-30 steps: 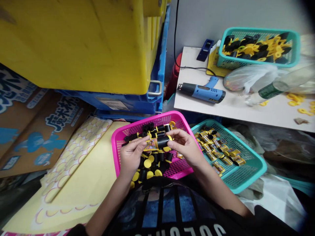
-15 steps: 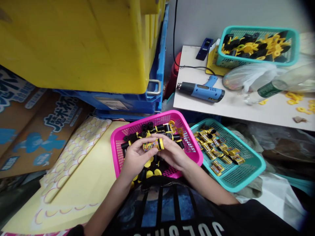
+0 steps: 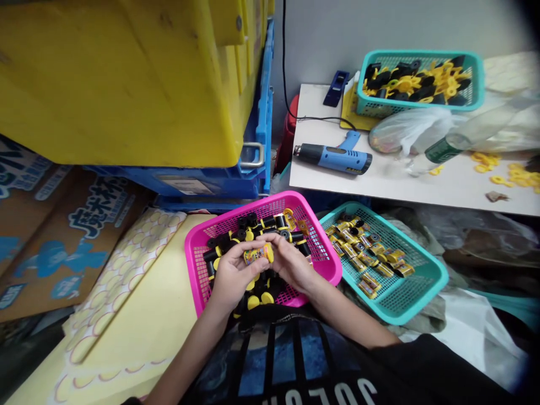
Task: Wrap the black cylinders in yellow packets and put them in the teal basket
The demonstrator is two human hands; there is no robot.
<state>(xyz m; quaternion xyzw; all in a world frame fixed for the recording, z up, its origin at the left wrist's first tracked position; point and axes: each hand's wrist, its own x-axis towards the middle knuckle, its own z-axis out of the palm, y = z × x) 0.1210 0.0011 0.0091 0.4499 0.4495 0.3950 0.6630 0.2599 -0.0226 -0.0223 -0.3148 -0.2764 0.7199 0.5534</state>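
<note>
Both hands meet over a pink basket point(image 3: 320, 247) filled with several black and yellow spools. My left hand point(image 3: 230, 273) and my right hand point(image 3: 289, 261) together pinch one small spool point(image 3: 258, 253) wrapped in a yellow printed label, held level between the fingertips. Just to the right stands a teal basket point(image 3: 426, 287) holding several spools with yellow labels on them.
Yellow sticker sheets point(image 3: 139, 292) lie at the left beside cardboard boxes point(image 3: 54, 236). A yellow crate point(image 3: 118, 79) sits on a blue crate point(image 3: 219, 177) behind. On the white table point(image 3: 379, 183) are a blue heat gun point(image 3: 333, 156), a plastic bag, a bottle and another teal basket point(image 3: 417, 81).
The label that hung loose beside the black spool is now wrapped round it. Both hands have closed in together over the pink basket. The view has shifted slightly.
</note>
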